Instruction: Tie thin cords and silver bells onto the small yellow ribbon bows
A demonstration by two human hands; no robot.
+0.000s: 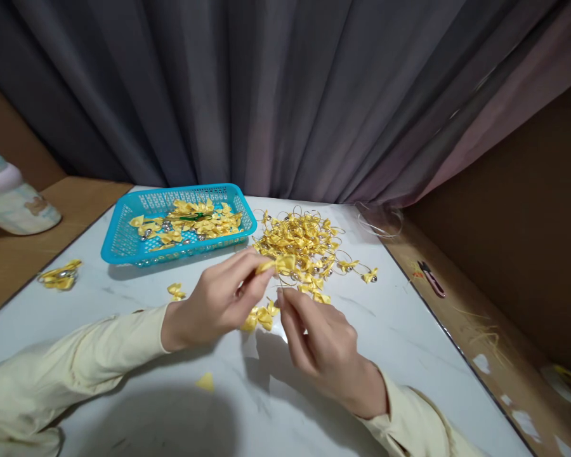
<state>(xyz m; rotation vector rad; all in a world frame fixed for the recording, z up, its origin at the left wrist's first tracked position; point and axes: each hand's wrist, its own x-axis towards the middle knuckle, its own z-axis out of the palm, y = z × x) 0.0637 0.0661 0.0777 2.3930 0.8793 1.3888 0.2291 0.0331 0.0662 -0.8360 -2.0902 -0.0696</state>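
Note:
My left hand (221, 295) pinches a yellow ribbon bow (285, 263) between thumb and fingertips, above the middle of the table. Just below the bow, the thumb and forefinger of my right hand (326, 349) are pressed together on a thin cord (285, 283) that seems to hang from it. Right behind both hands lies a heap of yellow bows (297, 238) with thin cord loops and small silver bells. A few more bows (261, 315) lie under my hands, partly hidden by them.
A blue plastic basket (124, 219) holding yellow bows and silver bells stands back left. Loose bows (61, 275) lie at the left, and a yellow ribbon scrap (205, 381) in front. Thread snips (432, 279) rest beyond the right edge. A tumbler (19, 203) stands far left; a grey curtain (247, 95) hangs behind.

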